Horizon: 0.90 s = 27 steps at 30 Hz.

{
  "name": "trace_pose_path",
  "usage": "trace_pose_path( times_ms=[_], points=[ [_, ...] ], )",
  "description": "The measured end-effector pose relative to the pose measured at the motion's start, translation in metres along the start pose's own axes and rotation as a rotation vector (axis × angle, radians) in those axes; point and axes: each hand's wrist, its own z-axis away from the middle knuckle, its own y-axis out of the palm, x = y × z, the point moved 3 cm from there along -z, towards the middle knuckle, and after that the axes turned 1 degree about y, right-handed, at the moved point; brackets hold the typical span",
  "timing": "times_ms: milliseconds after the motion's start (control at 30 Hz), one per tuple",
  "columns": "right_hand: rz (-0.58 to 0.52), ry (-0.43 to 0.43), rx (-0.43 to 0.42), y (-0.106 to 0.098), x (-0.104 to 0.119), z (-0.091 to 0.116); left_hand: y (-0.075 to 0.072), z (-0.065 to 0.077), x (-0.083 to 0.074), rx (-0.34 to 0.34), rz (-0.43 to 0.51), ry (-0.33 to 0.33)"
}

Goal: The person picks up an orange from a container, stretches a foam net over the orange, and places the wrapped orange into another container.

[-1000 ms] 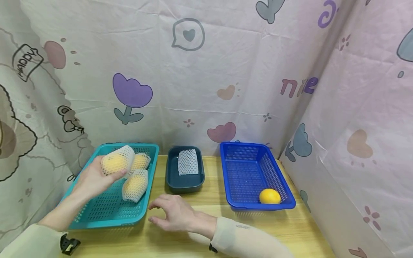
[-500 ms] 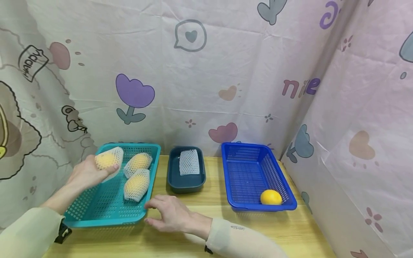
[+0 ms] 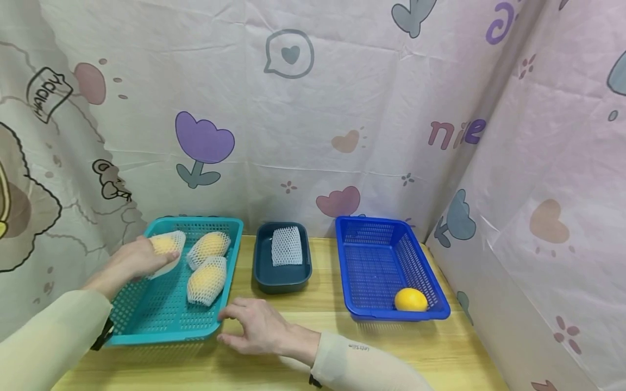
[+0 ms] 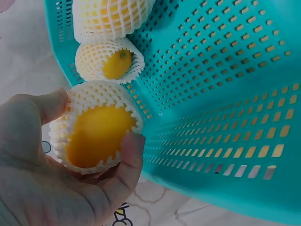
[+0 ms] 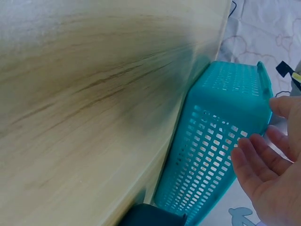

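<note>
My left hand (image 3: pixel 137 257) grips a yellow fruit in a white foam net (image 3: pixel 168 245) inside the left part of the teal basket (image 3: pixel 156 339). In the left wrist view, thumb and fingers hold the netted fruit (image 4: pixel 101 134) from both sides, its bare yellow end showing. Two more netted fruits, one at the back (image 3: pixel 210 247) and one in front (image 3: pixel 207 281), lie along the basket's right side. My right hand (image 3: pixel 259 327), fingers loosely bent and holding nothing, is by the basket's front right corner; whether it touches the rim I cannot tell.
A dark teal tray (image 3: pixel 281 283) with a flat white foam net (image 3: pixel 286 246) stands in the middle. To its right, a blue basket (image 3: pixel 362 314) holds a bare yellow fruit (image 3: pixel 411 299). Patterned curtains (image 3: pixel 293 136) close off the wooden table (image 3: pixel 274 369) behind and at the sides.
My left hand has moved left, then lower into the teal basket, with the netted fruit, away from the other two. The right hand has shifted slightly left toward the basket corner.
</note>
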Motion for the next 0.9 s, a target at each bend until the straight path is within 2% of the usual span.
trace_pose_path(
  times_ms=[133,367,567,767,900],
  points=[
    [0.003,-0.002,-0.007,0.000,-0.001,0.000,-0.001,-0.010,-0.002,0.026,0.004,-0.019],
    [-0.022,0.011,-0.003,0.002,0.000,0.000,0.005,-0.028,0.005,0.019,-0.059,-0.066],
    [-0.032,0.012,0.003,0.002,0.000,-0.001,0.016,-0.042,0.009,0.026,-0.052,-0.133],
    [-0.020,0.016,-0.010,0.002,-0.002,-0.001,0.032,-0.057,0.000,0.018,-0.082,-0.153],
    [-0.012,-0.001,-0.019,0.003,-0.003,-0.002,0.045,-0.066,-0.001,0.025,-0.073,-0.197]
  ],
)
